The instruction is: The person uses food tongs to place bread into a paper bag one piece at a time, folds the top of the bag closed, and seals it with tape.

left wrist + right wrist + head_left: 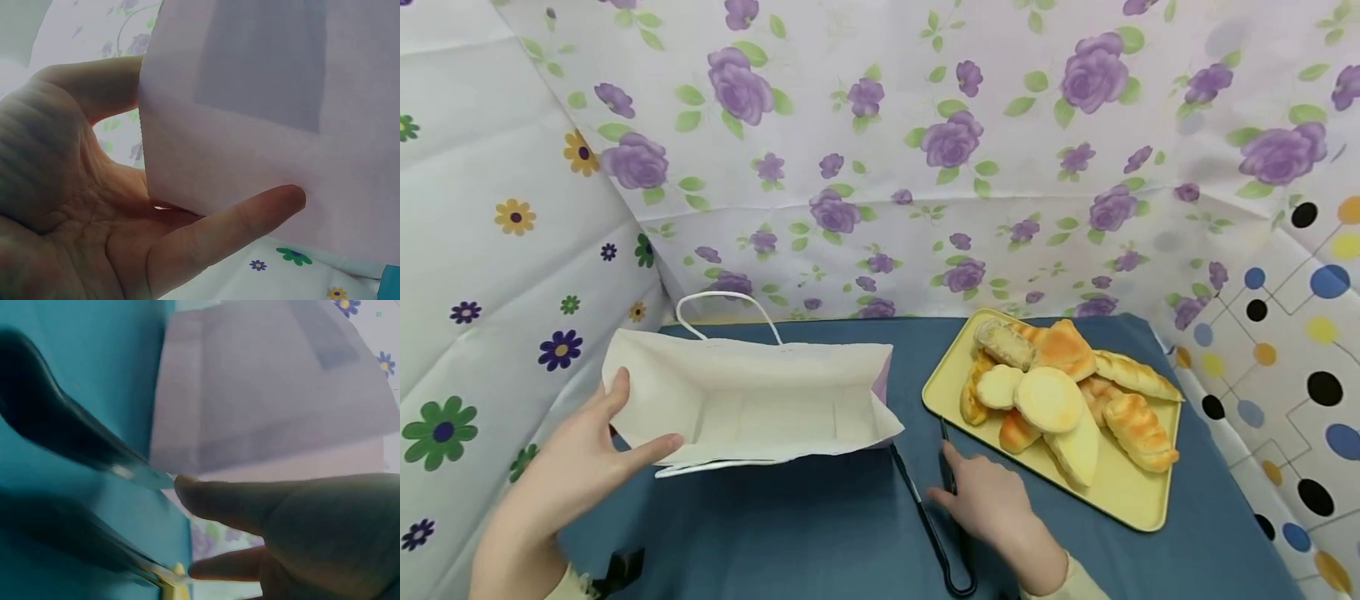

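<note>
A white paper bag with a rope handle lies on its side, its mouth facing me. My left hand grips the bag's left edge, the thumb over the near rim. The left wrist view shows that thumb flat on the bag's pale side panel. Black tongs lie with their arms spread, tips away from me. My right hand is over the right arm of the tongs. In the right wrist view its thumb and a finger are straight and apart, close to the tongs' arms.
A yellow tray on the right holds a pile of breads and pastries. A blue cloth covers the table. Flowered cloth walls stand at the back and left, and a dotted one at the right.
</note>
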